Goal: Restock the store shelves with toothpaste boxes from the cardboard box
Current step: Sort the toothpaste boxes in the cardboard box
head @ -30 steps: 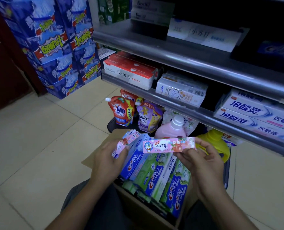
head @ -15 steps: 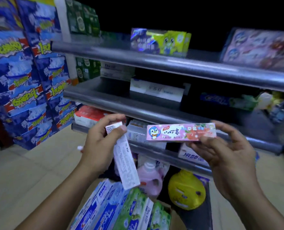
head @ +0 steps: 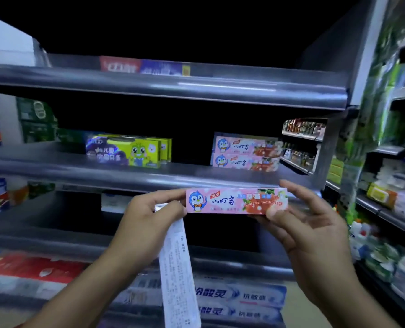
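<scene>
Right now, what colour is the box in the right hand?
Pink, with a blue penguin, clearest in the head view: box, right hand.

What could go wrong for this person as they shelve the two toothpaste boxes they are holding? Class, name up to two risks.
1. The left hand pinches the white-sided box only at its top end, so it hangs down and might slip out.
2. The pink penguin box in the right hand probably belongs with the matching stack on the shelf; adding a third box could topple that pile.
</scene>
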